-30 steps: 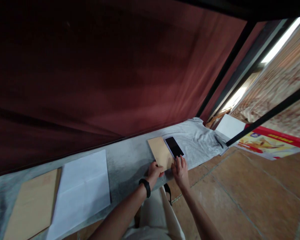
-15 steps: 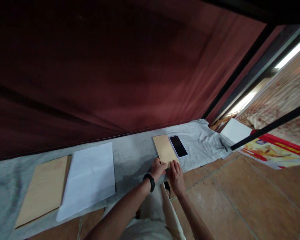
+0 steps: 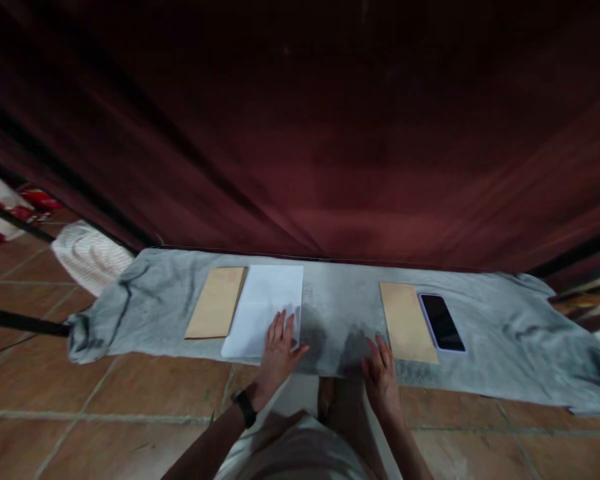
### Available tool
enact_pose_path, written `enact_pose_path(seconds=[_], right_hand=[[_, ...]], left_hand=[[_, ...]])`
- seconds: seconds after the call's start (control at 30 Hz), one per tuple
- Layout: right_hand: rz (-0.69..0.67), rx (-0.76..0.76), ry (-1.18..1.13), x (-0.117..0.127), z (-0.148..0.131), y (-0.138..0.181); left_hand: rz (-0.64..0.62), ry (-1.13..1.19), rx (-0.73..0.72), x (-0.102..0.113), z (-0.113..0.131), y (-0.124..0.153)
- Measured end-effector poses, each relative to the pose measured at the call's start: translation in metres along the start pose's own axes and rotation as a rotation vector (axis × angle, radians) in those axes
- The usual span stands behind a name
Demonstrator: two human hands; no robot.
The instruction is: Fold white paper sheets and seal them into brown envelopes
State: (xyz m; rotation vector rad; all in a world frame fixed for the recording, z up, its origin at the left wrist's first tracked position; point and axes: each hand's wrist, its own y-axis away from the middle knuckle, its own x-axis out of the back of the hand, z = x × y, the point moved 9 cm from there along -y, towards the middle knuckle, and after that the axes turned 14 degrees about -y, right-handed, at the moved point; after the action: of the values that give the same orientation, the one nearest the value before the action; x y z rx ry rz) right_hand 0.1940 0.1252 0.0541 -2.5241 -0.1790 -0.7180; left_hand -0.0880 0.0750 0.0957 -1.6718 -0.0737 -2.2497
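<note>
My left hand (image 3: 279,350) is open with fingers stretched out, its tips over the near right corner of a white sheet of paper (image 3: 265,308). My right hand (image 3: 381,378) is open too, lying flat on the grey cloth (image 3: 337,313) just left of a brown envelope (image 3: 407,320). A black phone (image 3: 441,322) lies face up against that envelope's right edge. A second brown envelope (image 3: 217,301) lies to the left of the white sheet, partly tucked under it. A black band sits on my left wrist.
The grey cloth is spread on a terracotta tiled floor (image 3: 130,400) in front of a dark red curtain (image 3: 300,147). A white striped bundle (image 3: 87,253) lies at the cloth's far left end. A black bar (image 3: 20,322) crosses the floor at left.
Both hands have let go of the brown envelope by the phone. My left hand has moved left to the white sheet and my right hand has drawn back. The view has swung left.
</note>
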Motion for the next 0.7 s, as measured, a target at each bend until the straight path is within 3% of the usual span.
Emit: enact_pose_path(seconds=[0.1,0.2,0.27,0.4,0.53,0.63,0.7], right_hand=[[-0.084,-0.003,-0.073,-0.053,-0.031,-0.013],[-0.167,0.048,-0.131,-0.097,-0.058,-0.019],[-0.192,0.065,-0.133,-0.115,-0.067,-0.019],[-0.206,0.034,-0.095,-0.126,-0.065,-0.015],[-0.218,-0.067,-0.244,-0.126,-0.057,-0.018],[-0.157,-0.284,-0.449,-0.121,-0.043,-0.028],[-0.077,-0.478,-0.624,-0.114,-0.029,-0.035]], left_hand=[[-0.099,-0.288,-0.087,-0.007,-0.042,0.015],[-0.189,-0.387,-0.182,-0.019,-0.054,0.028],[-0.213,-0.396,-0.213,-0.020,-0.053,0.030],[-0.273,-0.335,-0.222,-0.014,-0.051,0.024],[-0.304,-0.292,-0.263,0.000,-0.042,0.020],[-0.239,-0.312,-0.282,0.008,-0.019,0.021],[-0.169,-0.317,-0.327,0.008,0.012,0.024]])
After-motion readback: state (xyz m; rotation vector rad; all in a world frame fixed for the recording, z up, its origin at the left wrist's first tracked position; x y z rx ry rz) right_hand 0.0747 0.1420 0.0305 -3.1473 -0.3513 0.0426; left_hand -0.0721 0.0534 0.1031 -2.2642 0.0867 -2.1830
